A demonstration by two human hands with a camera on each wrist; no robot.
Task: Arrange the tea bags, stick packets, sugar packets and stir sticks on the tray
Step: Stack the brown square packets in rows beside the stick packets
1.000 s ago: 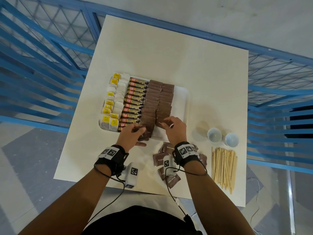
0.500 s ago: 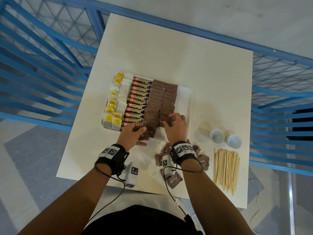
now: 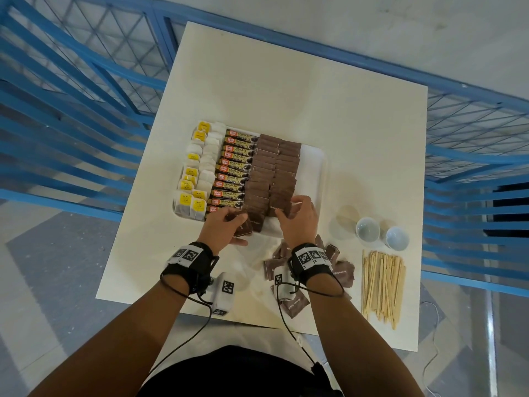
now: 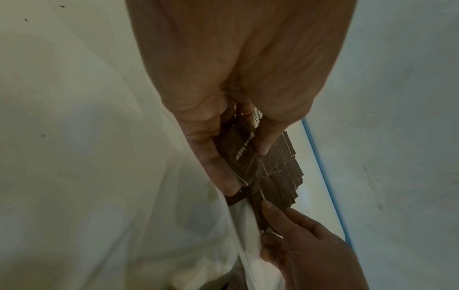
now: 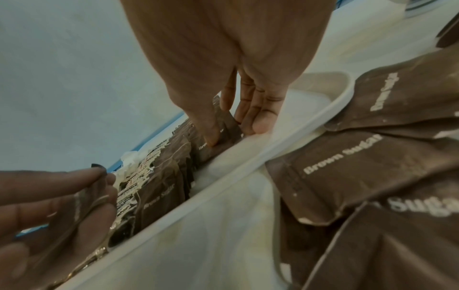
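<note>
In the middle of the head view a white rectangular plastic tray (image 3: 316, 179) sits on a cream square table (image 3: 286, 90). At the tray's left edge lie white paper tea bags with yellow tags (image 3: 197, 179), then a column of dark stick packets with red labels (image 3: 233, 170), then two overlapping columns of brown paper sugar packets (image 3: 272, 170); the right strip of the tray is bare. The left hand (image 3: 221, 229) is at the tray's lower edge, its thumb and fingers curled round a small stack of brown sugar packets (image 4: 242, 157) printed "Brown Sugar", as the left wrist view shows. The right hand (image 3: 299, 217) is just right of it, at the lower end of the right sugar column; in the right wrist view its thumb and fingers (image 5: 261, 109) pinch the nearest sugar packet in that row (image 5: 223, 129), which stands tilted against the packets behind it. Below the tray, partly under the right wrist, a loose heap of brown sugar packets (image 3: 342, 272) lies on the table. At the lower right of the frame is a bundle of pale wooden stir sticks (image 3: 382, 285), and just above it two small white cups (image 3: 382, 233) stand side by side, touching.
</note>
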